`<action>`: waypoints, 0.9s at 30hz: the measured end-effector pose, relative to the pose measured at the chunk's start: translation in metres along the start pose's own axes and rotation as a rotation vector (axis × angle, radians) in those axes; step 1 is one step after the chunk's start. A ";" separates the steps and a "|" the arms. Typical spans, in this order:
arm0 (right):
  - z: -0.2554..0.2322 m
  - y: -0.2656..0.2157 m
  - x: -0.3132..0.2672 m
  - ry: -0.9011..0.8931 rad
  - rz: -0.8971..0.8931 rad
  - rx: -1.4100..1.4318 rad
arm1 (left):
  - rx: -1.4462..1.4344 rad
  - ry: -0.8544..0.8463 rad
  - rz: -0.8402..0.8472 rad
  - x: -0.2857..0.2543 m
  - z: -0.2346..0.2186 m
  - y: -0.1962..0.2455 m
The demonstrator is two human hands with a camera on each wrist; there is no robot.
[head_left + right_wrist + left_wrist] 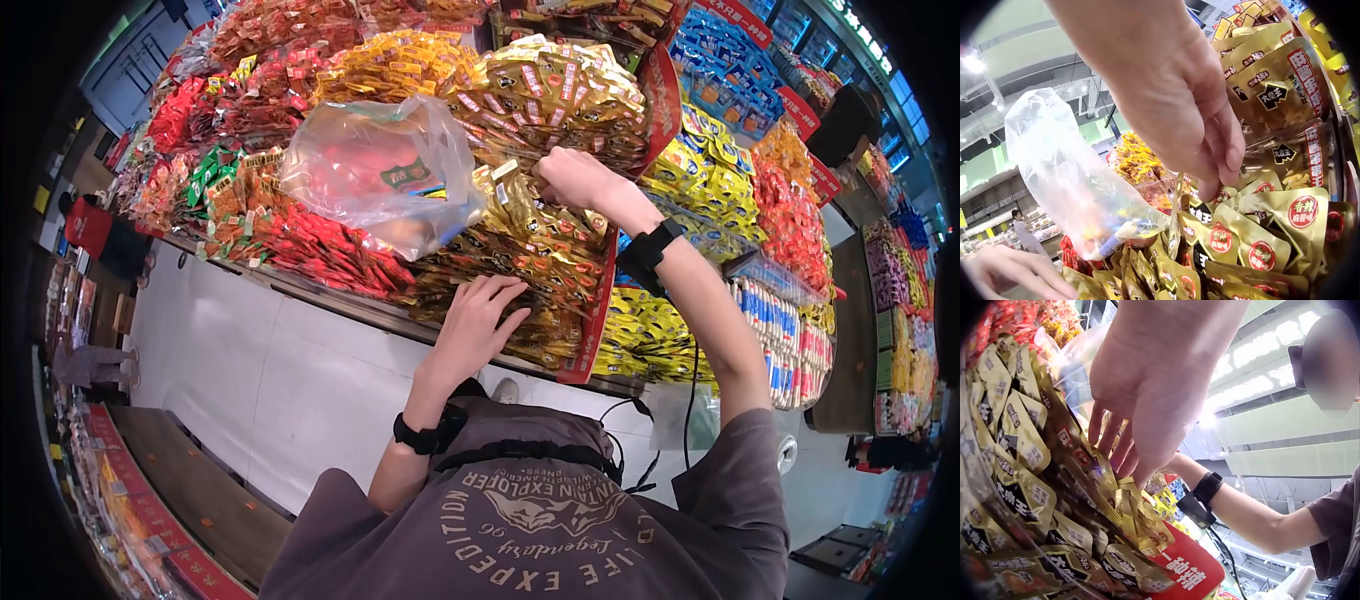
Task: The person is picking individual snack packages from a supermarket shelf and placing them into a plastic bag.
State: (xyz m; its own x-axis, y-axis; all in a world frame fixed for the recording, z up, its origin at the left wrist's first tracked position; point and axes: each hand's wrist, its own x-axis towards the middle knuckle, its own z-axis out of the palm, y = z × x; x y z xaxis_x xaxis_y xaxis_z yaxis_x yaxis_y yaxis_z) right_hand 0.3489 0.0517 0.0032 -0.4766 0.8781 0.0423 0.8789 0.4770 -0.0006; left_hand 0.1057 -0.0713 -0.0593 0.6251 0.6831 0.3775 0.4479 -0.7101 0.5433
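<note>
My right hand (580, 180) reaches into the heap of gold snack packets (550, 235), with its thumb and fingers drawn together. In the right wrist view its fingertips pinch at the top edge of a gold snack packet (1217, 240). Nearer the front, my left hand (470, 325) rests over the lower gold packets with its fingers spread and only slightly bent. Between and beyond the hands, a clear plastic bag (430, 130) lies on the heap, with red and other coloured things showing through it. One gold packet (1175, 219) stands edge-on beside the bag.
Red packets (340, 250) fill the section to the left. A red divider (598, 315) separates the gold packets from yellow ones (640, 335) at the right. Tile floor (240, 340) lies in front of the display. Another person (95, 365) stands far left.
</note>
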 end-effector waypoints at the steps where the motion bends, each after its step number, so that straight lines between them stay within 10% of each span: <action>1: -0.001 0.000 0.001 0.004 -0.003 0.022 | 0.000 -0.005 -0.003 0.001 0.000 -0.001; 17: 0.002 -0.003 -0.001 -0.003 0.065 0.115 | -0.007 0.014 0.014 0.002 0.000 -0.002; 27: -0.106 -0.017 -0.023 0.131 0.073 0.065 | -0.114 0.064 0.015 0.005 0.000 -0.010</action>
State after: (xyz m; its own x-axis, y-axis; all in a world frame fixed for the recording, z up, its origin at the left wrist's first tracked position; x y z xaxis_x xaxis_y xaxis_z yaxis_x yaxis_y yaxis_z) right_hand 0.3476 0.0196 0.1076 -0.4013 0.9001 0.1695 0.9058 0.4175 -0.0724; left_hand 0.1047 -0.0610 -0.0629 0.5874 0.6847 0.4314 0.3611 -0.6988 0.6174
